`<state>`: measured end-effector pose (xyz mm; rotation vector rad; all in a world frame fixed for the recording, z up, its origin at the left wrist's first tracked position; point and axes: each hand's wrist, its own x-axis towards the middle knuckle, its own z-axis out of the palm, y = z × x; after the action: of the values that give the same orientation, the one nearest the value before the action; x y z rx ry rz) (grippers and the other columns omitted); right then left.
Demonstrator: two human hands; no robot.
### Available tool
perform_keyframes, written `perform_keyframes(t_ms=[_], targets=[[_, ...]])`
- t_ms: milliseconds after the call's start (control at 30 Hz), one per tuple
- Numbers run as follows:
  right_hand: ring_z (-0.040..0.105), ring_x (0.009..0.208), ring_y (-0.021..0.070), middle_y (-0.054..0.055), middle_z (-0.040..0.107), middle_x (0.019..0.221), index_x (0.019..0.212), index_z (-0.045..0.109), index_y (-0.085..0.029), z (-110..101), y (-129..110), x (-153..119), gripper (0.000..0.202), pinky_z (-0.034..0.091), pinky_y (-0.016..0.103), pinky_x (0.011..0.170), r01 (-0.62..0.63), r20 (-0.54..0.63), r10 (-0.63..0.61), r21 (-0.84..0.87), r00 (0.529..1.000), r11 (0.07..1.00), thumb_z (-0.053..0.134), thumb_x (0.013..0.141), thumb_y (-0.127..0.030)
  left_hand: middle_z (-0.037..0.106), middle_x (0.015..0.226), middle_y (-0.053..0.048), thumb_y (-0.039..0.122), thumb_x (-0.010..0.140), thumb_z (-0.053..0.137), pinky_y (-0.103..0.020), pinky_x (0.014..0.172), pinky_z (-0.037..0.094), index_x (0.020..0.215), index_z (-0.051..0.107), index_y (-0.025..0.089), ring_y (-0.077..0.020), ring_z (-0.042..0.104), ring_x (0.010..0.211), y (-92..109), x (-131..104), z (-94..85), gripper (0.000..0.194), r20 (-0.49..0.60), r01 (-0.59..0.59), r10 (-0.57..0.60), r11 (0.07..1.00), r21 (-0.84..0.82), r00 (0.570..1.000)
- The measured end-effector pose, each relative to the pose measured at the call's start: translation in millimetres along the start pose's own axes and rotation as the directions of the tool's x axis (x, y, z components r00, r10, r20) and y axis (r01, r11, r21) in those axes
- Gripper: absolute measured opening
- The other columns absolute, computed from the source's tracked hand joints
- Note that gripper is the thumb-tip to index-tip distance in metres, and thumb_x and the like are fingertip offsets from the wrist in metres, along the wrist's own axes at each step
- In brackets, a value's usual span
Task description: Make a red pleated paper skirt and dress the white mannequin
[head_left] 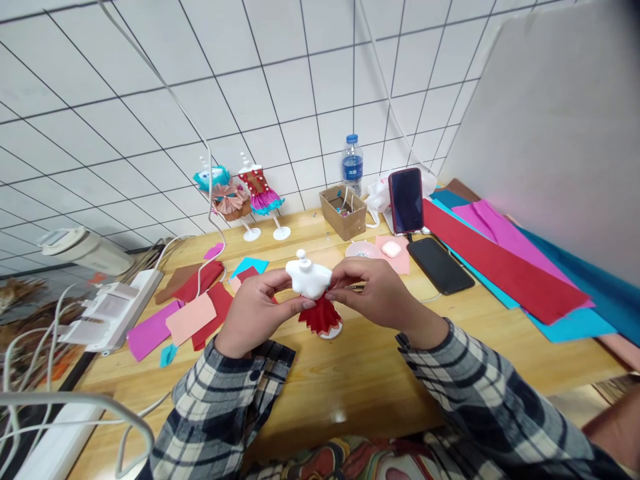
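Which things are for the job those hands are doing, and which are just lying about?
Probably for the job:
white figure
red skirt on it
cut coloured pieces
long red strip

Probably just lying about:
water bottle
standing phone
flat phone
white cup

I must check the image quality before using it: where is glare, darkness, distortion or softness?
Head view: glare spot on the wooden table, near its front edge; head view: dark, blurred patch in the top right corner; head view: lines of the tiled wall slant and fan outward, suggesting a wide lens; head view: the white dress form shows little surface detail.
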<state>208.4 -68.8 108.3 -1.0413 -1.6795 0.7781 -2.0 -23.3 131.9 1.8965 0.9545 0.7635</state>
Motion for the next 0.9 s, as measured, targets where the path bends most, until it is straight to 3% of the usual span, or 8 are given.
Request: perform_keyframes(t_ms=[133,300,400,500,567,667,767,900], targets=[[0.065,0.068,0.0129,0.0,0.07,0.075,0.079,0.068,-0.019,-2.1,0.8,6.8,0.007,0.052,0.026,0.066,-0.092,0.084,0.083,0.111,0.993,0.99,0.074,0.076,-0.022,0.076,0.093,-0.007,0.032,0.065,0.083,-0.038,0.089,0.055,0.094,0.076,0.018,-0.0257,0.07,0.089,0.8,3.4,-2.6,0.034,0.052,-0.004,0.006,0.999,-0.043,0.999],[0.064,0.062,0.013,-0.004,0.065,0.065,0.072,0.058,-0.019,-9.6,11.2,20.2,0.027,0.051,0.024,0.057,-0.353,0.318,0.244,0.354,0.916,0.866,0.082,0.062,-0.025,0.077,0.09,-0.006,0.034,0.062,0.084,-0.038,0.085,0.055,0.09,0.078,0.019,-0.0264,0.071,0.086,2.7,6.8,-0.3,0.033,0.089,0.004,-0.006,1.0,0.028,0.996],[0.062,0.061,0.0105,-0.006,0.062,0.065,0.07,0.055,-0.018,-13.4,19.7,29.7,0.029,0.049,0.021,0.056,-0.363,0.289,0.267,0.359,0.919,0.86,0.082,0.06,-0.022,0.077,0.088,-0.005,0.032,0.061,0.085,-0.035,0.082,0.055,0.092,0.076,0.018,-0.0243,0.071,0.084,4.4,11.8,5.0,0.035,0.044,0.039,-0.039,0.999,0.014,0.998],[0.06,0.065,0.0092,-0.005,0.061,0.069,0.076,0.058,-0.017,-11.1,26.3,38.9,0.033,0.049,0.021,0.062,-0.334,0.218,0.264,0.422,0.94,0.843,0.085,0.061,-0.029,0.076,0.087,-0.006,0.029,0.062,0.084,-0.031,0.076,0.055,0.095,0.072,0.016,-0.0209,0.07,0.08,4.1,19.5,8.0,0.038,-0.033,0.097,-0.103,0.983,-0.157,0.994],[0.062,0.069,0.0107,-0.003,0.063,0.075,0.086,0.059,-0.018,-5.5,28.4,42.7,0.043,0.051,0.024,0.066,-0.39,0.318,0.251,0.527,0.914,0.755,0.086,0.06,-0.039,0.075,0.09,-0.007,0.031,0.064,0.083,-0.031,0.077,0.055,0.098,0.069,0.015,-0.0203,0.071,0.081,3.5,23.1,7.8,0.04,-0.002,0.144,-0.154,0.926,-0.349,0.988],[0.06,0.067,0.0107,-0.003,0.062,0.076,0.094,0.056,-0.019,7.2,29.3,41.9,0.054,0.05,0.022,0.062,-0.534,0.483,0.268,0.583,0.834,0.612,0.084,0.061,-0.05,0.075,0.096,-0.008,0.033,0.067,0.082,-0.033,0.082,0.055,0.103,0.066,0.015,-0.0213,0.071,0.087,2.9,21.5,7.4,0.044,0.087,0.204,-0.189,0.786,-0.584,0.978],[0.051,0.056,0.0067,-0.005,0.057,0.071,0.089,0.052,-0.019,21.1,31.3,34.8,0.054,0.04,0.016,0.049,-0.552,0.467,0.309,0.587,0.828,0.592,0.083,0.061,-0.053,0.073,0.105,-0.01,0.032,0.065,0.084,-0.034,0.087,0.054,0.108,0.063,0.015,-0.0238,0.07,0.096,1.3,12.2,10.2,0.051,0.099,0.215,-0.205,0.679,-0.702,0.974],[0.04,0.049,0.0054,-0.008,0.05,0.063,0.077,0.044,-0.02,34.9,34.6,24.3,0.053,0.032,0.016,0.042,-0.539,0.433,0.327,0.602,0.84,0.589,0.082,0.062,-0.055,0.072,0.108,-0.013,0.034,0.064,0.084,-0.038,0.09,0.054,0.111,0.061,0.013,-0.0281,0.068,0.102,-3.3,-2.1,15.1,0.056,0.117,0.221,-0.206,0.61,-0.761,0.972]])
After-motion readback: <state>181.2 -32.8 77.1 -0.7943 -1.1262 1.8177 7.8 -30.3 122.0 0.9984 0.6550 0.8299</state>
